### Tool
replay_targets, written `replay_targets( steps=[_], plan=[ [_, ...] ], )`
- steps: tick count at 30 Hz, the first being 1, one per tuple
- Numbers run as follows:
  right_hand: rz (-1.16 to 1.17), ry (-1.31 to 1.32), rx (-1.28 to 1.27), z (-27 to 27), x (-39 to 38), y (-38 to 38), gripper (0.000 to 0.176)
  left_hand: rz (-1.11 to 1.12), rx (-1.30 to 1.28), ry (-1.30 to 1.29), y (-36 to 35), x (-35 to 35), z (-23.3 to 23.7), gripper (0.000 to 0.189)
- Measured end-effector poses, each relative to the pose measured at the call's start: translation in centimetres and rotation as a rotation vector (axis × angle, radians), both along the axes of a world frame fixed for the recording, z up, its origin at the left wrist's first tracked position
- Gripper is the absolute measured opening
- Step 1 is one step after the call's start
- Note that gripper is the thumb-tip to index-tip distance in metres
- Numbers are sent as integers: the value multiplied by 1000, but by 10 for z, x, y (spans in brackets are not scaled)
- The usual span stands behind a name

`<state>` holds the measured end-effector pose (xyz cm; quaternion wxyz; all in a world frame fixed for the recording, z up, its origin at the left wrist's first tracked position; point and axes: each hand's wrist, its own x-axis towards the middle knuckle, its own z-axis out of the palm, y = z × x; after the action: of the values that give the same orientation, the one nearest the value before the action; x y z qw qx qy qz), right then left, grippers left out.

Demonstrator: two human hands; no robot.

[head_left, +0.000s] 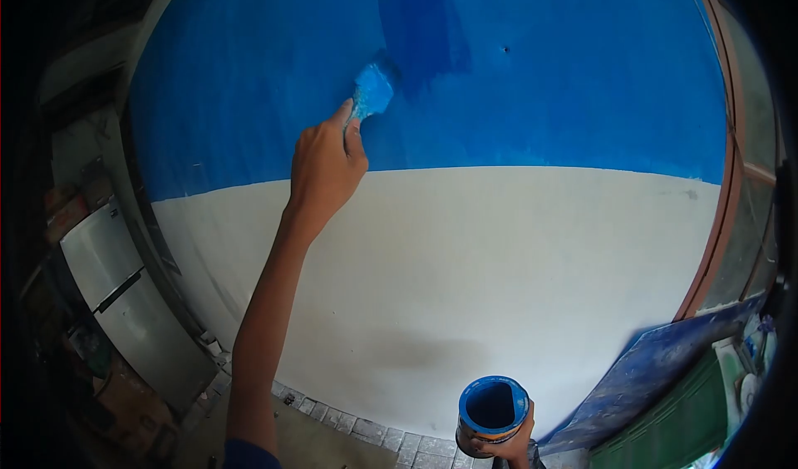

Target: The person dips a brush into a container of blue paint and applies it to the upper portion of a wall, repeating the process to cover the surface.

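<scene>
My left hand [326, 165] is raised in front of the wall, its fingers closed round the handle of a paintbrush [373, 91] coated in light blue. The brush head is at the blue upper part of the wall [582, 95], beside a darker blue patch [421, 37]. Low in the view, my right hand [517, 442] grips an open paint can [470, 426] from its right side and underneath. Blue paint covers the can's rim, and its inside looks dark blue. Below an almost level edge, the wall is white [499, 261].
A silver refrigerator [137, 303] stands at the left. At the right are a brown frame [719, 219] with panes, a blue-stained board [632, 369] and a green ribbed object [673, 423]. Grey bricks [370, 430] line the wall's foot.
</scene>
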<state>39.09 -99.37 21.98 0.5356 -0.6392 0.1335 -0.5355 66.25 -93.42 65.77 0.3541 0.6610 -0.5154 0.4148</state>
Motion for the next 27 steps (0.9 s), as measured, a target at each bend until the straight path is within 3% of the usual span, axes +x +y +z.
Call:
replay_targets(
  steps=[4,10,14,16,20,23,25,26,27],
  plan=[
    [36,60,51,9,13,16,107,87,-4,-47,1,1,24,36],
    [65,3,29,-5,38,21,109,-8,77,-28,-23,22,-28,38],
    [-3,103,46,-11,44,34,108,-227,-4,-37,-15,50,-71,37],
    [-26,134,50,-12,49,42,108,-488,-29,132,8,60,-95,37],
    [-81,192,64,-3,64,56,109,-800,1,735,68,68,-201,39],
    [-117,238,76,-4,74,69,110,-820,70,1200,120,72,-312,40],
    [-140,267,81,-5,82,75,111,-854,-31,1643,154,61,-381,49],
    [-151,280,82,-5,85,78,111,-780,-172,1768,169,50,-403,36],
    [-157,293,87,-5,90,82,111,-791,-233,1749,178,59,-479,32]
  ],
)
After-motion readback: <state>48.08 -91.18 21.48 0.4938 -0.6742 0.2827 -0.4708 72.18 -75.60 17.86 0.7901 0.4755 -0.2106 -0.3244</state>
